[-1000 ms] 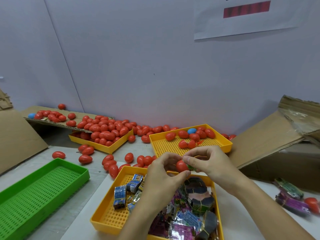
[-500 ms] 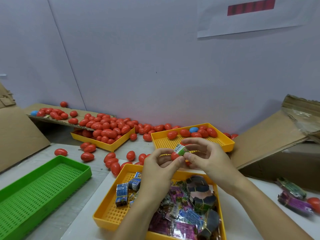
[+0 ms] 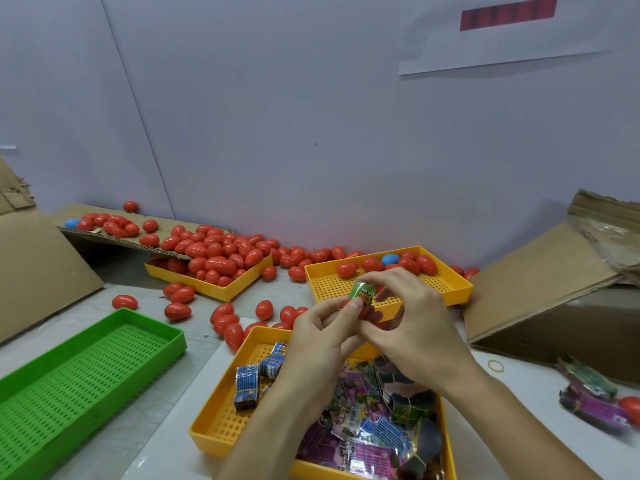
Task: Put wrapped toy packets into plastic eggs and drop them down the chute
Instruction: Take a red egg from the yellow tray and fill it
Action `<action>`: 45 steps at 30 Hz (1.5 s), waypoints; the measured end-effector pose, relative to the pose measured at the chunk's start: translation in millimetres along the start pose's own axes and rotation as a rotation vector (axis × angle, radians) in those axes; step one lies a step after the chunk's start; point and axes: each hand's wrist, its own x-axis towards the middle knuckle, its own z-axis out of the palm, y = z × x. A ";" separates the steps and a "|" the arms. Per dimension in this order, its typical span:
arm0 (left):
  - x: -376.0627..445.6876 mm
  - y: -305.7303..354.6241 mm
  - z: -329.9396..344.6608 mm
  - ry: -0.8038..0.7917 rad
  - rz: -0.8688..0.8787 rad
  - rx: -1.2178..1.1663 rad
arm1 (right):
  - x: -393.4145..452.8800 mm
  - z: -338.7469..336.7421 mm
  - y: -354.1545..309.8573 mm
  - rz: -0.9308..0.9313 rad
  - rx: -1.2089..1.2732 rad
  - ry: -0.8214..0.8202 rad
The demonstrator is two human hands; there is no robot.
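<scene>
A green wrapped toy packet (image 3: 362,294) is pinched between the fingertips of my right hand (image 3: 412,327), just above the near yellow tray (image 3: 221,424). My left hand (image 3: 320,341) holds a red egg half (image 3: 346,302) right below the packet, mostly hidden by its fingers. More red shows under my right fingers; I cannot tell if it is the other half. The near tray holds several wrapped packets (image 3: 363,434) in blue, purple and green.
A far yellow tray (image 3: 446,289) has red eggs and one blue egg (image 3: 390,259). Another yellow tray (image 3: 221,289) overflows with red eggs under a cardboard ramp (image 3: 114,237). A green tray (image 3: 69,382) lies left. Cardboard box (image 3: 554,299) and loose packets (image 3: 592,396) lie right.
The egg that was whole between both hands has come apart. A green packet now shows at my right fingertips above the half in my left hand. Both hands rose slightly.
</scene>
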 end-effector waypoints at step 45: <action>-3.0 0.7 7.4 -0.062 -0.045 0.024 | 3.2 -2.2 -11.1 -0.027 0.119 -0.018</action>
